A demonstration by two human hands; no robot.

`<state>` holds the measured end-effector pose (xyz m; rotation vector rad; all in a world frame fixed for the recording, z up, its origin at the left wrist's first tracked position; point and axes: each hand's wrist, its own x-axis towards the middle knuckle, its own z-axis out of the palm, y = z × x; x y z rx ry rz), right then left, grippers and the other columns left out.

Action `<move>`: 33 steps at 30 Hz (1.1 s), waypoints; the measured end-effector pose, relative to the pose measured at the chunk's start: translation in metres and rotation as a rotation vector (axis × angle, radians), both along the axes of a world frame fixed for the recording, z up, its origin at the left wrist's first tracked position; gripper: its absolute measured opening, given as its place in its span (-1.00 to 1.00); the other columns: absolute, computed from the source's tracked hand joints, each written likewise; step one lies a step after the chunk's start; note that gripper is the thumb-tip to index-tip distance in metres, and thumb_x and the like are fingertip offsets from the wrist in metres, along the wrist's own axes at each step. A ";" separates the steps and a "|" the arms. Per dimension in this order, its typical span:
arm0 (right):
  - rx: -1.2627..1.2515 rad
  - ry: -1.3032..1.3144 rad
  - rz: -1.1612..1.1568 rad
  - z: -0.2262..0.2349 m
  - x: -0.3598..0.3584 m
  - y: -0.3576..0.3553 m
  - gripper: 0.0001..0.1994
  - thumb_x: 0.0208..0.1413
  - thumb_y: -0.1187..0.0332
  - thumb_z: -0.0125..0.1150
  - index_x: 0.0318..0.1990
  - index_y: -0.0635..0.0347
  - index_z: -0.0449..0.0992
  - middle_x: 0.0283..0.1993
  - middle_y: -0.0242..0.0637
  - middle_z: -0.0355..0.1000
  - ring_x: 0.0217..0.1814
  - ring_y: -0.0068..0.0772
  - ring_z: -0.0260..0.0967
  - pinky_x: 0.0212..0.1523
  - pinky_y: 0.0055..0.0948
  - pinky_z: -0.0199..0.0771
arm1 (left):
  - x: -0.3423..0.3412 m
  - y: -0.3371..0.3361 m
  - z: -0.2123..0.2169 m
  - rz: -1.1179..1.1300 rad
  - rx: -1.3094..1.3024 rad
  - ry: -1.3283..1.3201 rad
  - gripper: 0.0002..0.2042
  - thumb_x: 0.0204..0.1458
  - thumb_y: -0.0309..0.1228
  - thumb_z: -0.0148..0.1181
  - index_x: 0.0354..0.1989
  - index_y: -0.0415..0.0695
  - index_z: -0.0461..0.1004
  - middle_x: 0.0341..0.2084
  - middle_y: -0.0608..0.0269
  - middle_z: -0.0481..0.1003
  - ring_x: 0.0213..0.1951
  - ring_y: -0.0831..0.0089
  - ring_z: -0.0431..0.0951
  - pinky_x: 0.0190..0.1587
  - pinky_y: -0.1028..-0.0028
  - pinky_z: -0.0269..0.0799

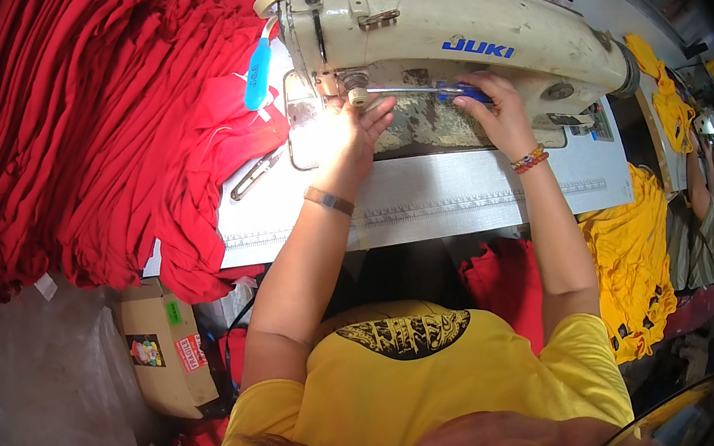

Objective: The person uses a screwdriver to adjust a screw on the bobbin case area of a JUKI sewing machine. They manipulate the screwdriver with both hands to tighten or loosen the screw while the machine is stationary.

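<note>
My right hand [498, 111] is closed round the blue handle of a screwdriver [421, 88]. Its metal shaft points left to the needle end of a cream sewing machine [431, 31]. My left hand [349, 144] is under that end, palm partly up, with some fingers stretched to the right. The thumb side reaches up beside the needle bar, where strong lamp glare washes out the fingertips and whatever they pinch. A round pale knob [358, 97] sits just above this hand. Thread snips [255, 175] lie on the table to its left.
A tall pile of red fabric [77, 123] fills the left side. A blue-headed lamp [258, 76] hangs beside the machine. A ruler strip [479, 202] runs along the table's front edge. Yellow garments [629, 261] hang at right, a cardboard box [168, 353] stands lower left. Another person's sleeve [711, 242] shows far right.
</note>
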<state>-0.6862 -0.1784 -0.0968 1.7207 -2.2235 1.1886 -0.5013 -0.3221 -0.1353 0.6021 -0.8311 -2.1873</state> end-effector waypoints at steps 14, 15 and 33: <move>-0.010 -0.026 0.014 -0.004 -0.002 0.002 -0.70 -0.11 0.28 0.32 -0.21 0.21 0.53 -0.17 -0.18 0.46 -0.06 -0.13 0.34 -0.04 -0.33 0.32 | 0.000 0.005 0.012 0.020 0.013 -0.091 -0.93 0.23 -0.42 -0.39 -0.17 -0.06 0.03 -0.04 -0.13 0.29 -0.10 0.09 0.49 -0.10 0.21 0.48; -0.005 -0.029 0.010 -0.003 -0.001 0.002 -0.70 -0.11 0.27 0.32 -0.21 0.21 0.53 -0.17 -0.18 0.46 -0.06 -0.13 0.34 -0.04 -0.33 0.32 | 0.000 0.005 0.011 0.021 0.016 -0.088 -0.93 0.23 -0.42 -0.39 -0.17 -0.06 0.03 -0.04 -0.14 0.30 -0.10 0.09 0.49 -0.10 0.21 0.48; -0.446 -0.824 -0.168 -0.021 0.018 0.006 -0.65 -0.11 0.40 0.38 -0.16 0.30 0.45 -0.14 -0.25 0.39 -0.04 -0.38 0.37 -0.02 -0.49 0.38 | -0.002 0.003 -0.004 -0.025 -0.019 0.041 -0.78 0.17 -0.26 -0.03 -0.16 -0.14 0.27 -0.21 0.07 0.47 -0.18 0.27 0.53 -0.10 0.33 0.47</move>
